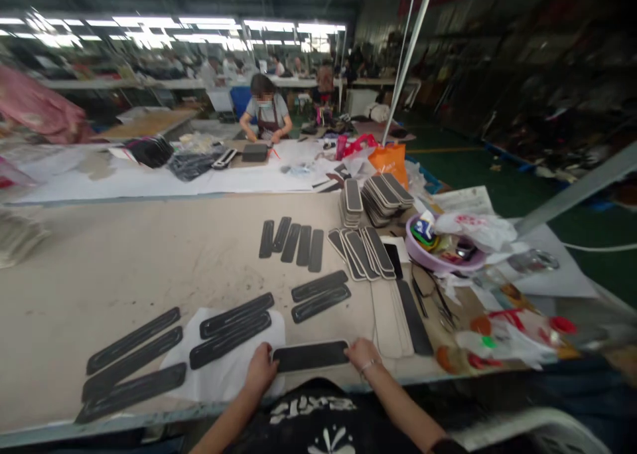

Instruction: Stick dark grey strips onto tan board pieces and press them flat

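Matt black leather-like strip (310, 356), rough beige worktable (149, 255), glossy lilac plastic bowl (442, 260)

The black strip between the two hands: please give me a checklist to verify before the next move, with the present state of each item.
1. Left hand is on the left end of the black strip: ok.
2. Right hand is on the strip's right end: ok.
3. Strip lies flat at the near edge of the table: ok, as far as the view shows.
4. Strip is apart from the pair of strips on the white sheet: ok, a small gap shows.
5. Tan and black pieces beside the right hand are clear of it: cannot tell, they lie very close.
6. Firmness of the grip on the strip: cannot tell.
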A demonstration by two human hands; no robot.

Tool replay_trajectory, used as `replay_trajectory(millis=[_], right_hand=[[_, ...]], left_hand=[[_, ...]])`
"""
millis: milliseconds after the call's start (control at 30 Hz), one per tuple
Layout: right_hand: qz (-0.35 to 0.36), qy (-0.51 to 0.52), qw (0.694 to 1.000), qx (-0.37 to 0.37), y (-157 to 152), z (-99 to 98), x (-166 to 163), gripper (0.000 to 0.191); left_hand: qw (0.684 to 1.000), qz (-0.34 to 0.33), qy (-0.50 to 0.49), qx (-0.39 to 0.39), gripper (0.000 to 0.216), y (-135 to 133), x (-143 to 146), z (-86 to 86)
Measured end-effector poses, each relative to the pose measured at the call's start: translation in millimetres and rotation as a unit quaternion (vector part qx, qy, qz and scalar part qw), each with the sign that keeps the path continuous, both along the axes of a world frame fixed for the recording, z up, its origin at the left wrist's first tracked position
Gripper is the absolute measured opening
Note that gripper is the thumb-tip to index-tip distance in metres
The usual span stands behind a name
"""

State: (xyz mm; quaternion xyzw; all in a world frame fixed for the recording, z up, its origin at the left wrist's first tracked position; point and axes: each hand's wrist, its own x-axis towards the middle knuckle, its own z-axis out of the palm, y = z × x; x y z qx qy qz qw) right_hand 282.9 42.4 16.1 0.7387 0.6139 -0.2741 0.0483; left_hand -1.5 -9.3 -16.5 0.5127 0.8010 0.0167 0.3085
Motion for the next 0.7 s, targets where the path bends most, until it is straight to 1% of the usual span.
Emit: replay_trajectory(millis=[67,167,333,433,567,633,700], right_hand=[[-0.006,-0.007,0.999,-0.037,-11,-5.4,5,0.029],[-0.006,-0.010,0.998,-0.062,-3,-9.5,6,0.029],[0.014,-0.005,0.997,-0.082,20,-17.2,1,0.028],[0.036,0.005,0.994,-0.098,23,-24.3,1,0.026],[0.052,0.015,0.994,-0.098,24,-33.3,2,0.018],[0.055,0.019,0.994,-0.098,25,-37.7,4,0.017],[0.056,0.024,0.993,-0.097,25,-41.8,6,0.019]], left_hand=[[1.000,0.009,-0.009,0.005,0.022,0,-2,-6.7],[0.999,0.019,-0.031,0.011,0.020,2,-4,-8.1],[0.998,0.032,-0.043,0.026,0.020,1,-4,-7.4],[0.997,0.038,-0.049,0.042,0.021,-2,-4,-9.2],[0.995,0.041,-0.060,0.068,0.024,-8,-6,-10.5],[0.994,0.036,-0.070,0.080,0.026,-14,-8,-10.5],[0.992,0.019,-0.085,0.096,0.029,-21,-12,-9.6]])
